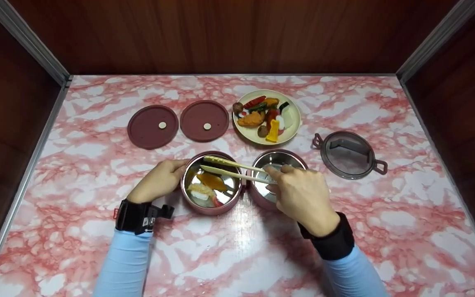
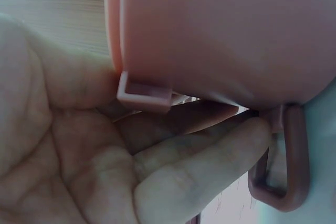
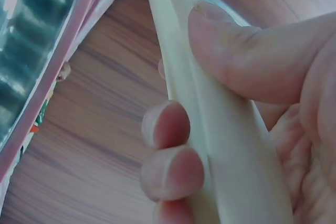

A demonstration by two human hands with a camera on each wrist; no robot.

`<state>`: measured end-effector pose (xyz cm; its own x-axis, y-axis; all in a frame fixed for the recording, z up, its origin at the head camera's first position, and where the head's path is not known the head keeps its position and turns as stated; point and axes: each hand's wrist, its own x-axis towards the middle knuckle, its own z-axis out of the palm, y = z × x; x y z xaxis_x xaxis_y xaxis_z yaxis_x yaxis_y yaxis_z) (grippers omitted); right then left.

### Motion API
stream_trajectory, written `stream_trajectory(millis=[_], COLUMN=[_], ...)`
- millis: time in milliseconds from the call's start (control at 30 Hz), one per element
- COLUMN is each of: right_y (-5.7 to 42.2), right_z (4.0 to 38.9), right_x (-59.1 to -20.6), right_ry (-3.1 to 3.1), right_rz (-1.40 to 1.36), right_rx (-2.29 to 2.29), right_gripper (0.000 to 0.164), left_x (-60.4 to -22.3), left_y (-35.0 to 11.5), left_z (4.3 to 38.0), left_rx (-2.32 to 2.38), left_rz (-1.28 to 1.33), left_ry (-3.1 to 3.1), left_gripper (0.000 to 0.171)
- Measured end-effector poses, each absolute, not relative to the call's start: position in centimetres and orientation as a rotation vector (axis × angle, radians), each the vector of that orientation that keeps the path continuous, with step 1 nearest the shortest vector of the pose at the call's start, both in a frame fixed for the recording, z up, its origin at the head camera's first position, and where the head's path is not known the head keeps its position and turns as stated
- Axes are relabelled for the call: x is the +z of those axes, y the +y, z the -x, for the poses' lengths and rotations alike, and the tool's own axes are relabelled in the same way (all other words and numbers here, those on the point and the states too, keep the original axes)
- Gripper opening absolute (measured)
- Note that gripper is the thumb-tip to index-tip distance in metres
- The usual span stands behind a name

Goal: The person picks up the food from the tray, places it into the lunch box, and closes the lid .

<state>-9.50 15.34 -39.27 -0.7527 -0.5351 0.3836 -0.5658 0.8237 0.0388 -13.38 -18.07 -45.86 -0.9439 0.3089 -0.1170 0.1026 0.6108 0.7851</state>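
A pink, steel-lined food container [image 1: 212,211] stands at the middle of the table. In it lie an orange-brown food piece [image 1: 212,181] and a breaded, whitish piece [image 1: 199,191], with a bit of red near the front wall. My left hand [image 1: 161,179] holds its left side; the left wrist view shows thumb and fingers against the outer wall, beside a loop handle [image 2: 296,156]. My right hand [image 1: 303,194] grips cream tongs [image 1: 237,175]. Their yellowish tips are apart over this container's back part, with no piece visible between them. A second steel-lined container [image 1: 262,202] is partly hidden under the right hand.
Behind the containers is a cream plate [image 1: 293,130] of mixed food pieces. Two dark red lids [image 1: 146,132], [image 1: 198,113] lie left of it, each with a pale round knob. A transparent lid [image 1: 349,161] with two side handles lies at the right. Dark panels wall the table's back and sides.
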Motion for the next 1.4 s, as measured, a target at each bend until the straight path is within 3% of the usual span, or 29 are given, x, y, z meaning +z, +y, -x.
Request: stream_trajectory(millis=[333,700,1100,1400], right_y=[16.1,15.7,15.0,16.5], right_z=[9.3,8.9,10.0,9.9], right_x=[-38.7,-38.7,-39.8,-38.4], right_ry=[-2.652,-2.672,-2.614,-2.607], right_rz=[-0.779,-0.862,-0.914,-0.909], right_rx=[0.05,0.071,0.093,0.205], right_gripper=[0.037,0.015,0.025,0.042], left_x=[-45.9,-45.9,-46.0,-46.0], left_y=[-18.1,-18.1,-18.2,-18.2], left_z=[13.4,13.4,13.4,13.4], left_rx=[1.246,1.252,1.265,1.27], left_rz=[-0.347,-0.397,-0.349,-0.355], left_ry=[2.599,2.621,2.597,2.601], left_gripper=[0.036,0.034,0.035,0.034])
